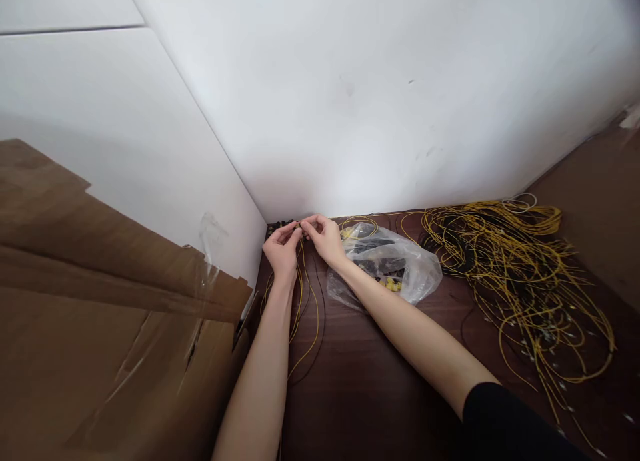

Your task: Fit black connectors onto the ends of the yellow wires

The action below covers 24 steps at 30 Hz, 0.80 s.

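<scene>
My left hand (281, 248) and my right hand (325, 238) meet near the wall corner, fingertips pinched together on the end of a thin yellow cable (301, 294). That cable hangs down in loops between my forearms onto the dark wooden table (380, 374). What sits at the pinched tip is too small to make out. Just right of my right hand lies a clear plastic bag (395, 264) holding dark and yellow parts.
A large tangle of yellow and black cables (520, 274) covers the right side of the table. A brown cardboard box (100, 314) with torn tape stands at the left. White walls close off the back and left.
</scene>
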Motion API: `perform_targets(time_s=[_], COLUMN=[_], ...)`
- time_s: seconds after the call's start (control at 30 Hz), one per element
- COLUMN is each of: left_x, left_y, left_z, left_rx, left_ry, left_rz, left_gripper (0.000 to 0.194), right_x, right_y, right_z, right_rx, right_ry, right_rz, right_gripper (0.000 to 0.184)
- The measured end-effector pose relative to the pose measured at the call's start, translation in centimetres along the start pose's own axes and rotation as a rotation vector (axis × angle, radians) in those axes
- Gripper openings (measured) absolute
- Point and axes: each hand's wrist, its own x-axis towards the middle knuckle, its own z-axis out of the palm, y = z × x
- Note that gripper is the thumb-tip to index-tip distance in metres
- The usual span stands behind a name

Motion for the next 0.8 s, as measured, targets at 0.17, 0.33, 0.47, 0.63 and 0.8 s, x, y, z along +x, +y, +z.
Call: perform_targets(time_s=[0.17,0.33,0.47,0.63,0.8], left_x=[0.0,-0.07,-0.15,-0.14,-0.11], left_y=[0.15,0.28,0.25,0.23,0.36], left_z=[0.05,0.16,0.25,0.22,0.08], left_rx=[-0.037,-0.051,-0.058,-0.026,-0.029], left_ry=[-0.015,-0.048,-0.05,-0.045,-0.039], left_rz=[-0.044,-0.049,-0.035,-0.019,-0.017], left_gripper=[0.028,0.027,0.026,0.027,0.026], right_x=[0.04,0.17,0.17,0.14,0.37], right_y=[0.14,0.59,0.69,0.73,0.75], right_z=[0.1,0.22,0.28,0.32,0.23], right_rx=[0.06,0.098,0.064,0.038,0.093], right_ry=[0.017,0.037,0.039,0.039,0.003], right_rz=[0.002,0.015,0.011,0.029,0.048], right_gripper=[0.021,0.024,0.023,0.023,0.023])
